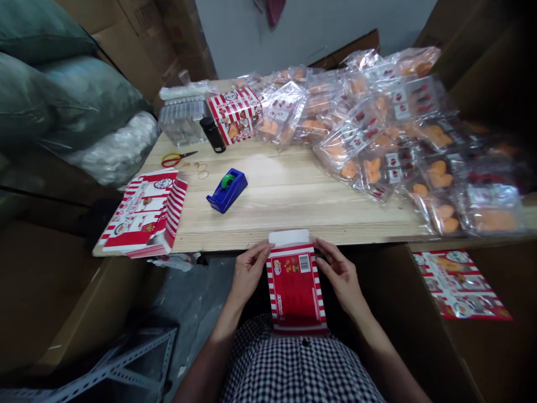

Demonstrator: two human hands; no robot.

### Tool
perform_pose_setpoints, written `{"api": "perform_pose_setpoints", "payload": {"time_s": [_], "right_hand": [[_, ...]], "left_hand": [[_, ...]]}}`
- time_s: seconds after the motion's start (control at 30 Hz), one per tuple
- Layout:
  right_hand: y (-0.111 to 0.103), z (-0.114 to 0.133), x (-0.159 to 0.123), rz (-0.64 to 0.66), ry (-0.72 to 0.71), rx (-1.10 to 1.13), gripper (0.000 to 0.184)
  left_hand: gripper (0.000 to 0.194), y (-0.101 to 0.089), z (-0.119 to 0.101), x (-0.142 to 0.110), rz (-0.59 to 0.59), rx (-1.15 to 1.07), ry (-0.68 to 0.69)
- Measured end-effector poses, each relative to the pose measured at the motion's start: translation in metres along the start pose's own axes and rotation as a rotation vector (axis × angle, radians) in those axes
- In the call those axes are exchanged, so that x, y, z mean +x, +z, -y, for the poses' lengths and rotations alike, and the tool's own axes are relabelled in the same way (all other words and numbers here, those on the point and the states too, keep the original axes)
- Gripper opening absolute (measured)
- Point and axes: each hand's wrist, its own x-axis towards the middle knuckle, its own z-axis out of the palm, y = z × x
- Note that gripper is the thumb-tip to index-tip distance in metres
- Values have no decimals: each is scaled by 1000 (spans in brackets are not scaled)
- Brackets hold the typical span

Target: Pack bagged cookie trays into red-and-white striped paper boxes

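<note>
Between my two hands, just off the table's front edge, is a red-and-white striped cardboard box with a barcode and a white flap at its far end. My left hand pinches the box's upper left corner with thumb and fingers. At the opposite upper corner, my right hand grips the edge, its fingers bent near the flap. The near end of the box reaches my checked clothing.
A blue tape dispenser, scissors, a black bottle and a stack of flat printed cartons lie on the wooden table. Many clear bags of orange pieces cover the right side. A printed carton lies at lower right.
</note>
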Motion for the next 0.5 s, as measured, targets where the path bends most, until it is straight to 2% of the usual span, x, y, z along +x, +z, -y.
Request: {"api": "perform_pose_setpoints", "payload": {"time_s": [0.1,0.3,0.4,0.5], "right_hand": [[-5,-6,9,9,20,-32,38],[0,-15,14,-4,93,148,46],[0,-12,15,31,106,160,42],[-4,-10,18,98,145,138,36]], "left_hand": [[24,5,1,2,21,-63,-41],[32,12,0,4,-23,-316,-30],[21,10,0,6,-37,-265,-18],[20,8,0,7,-22,-137,-12]]}}
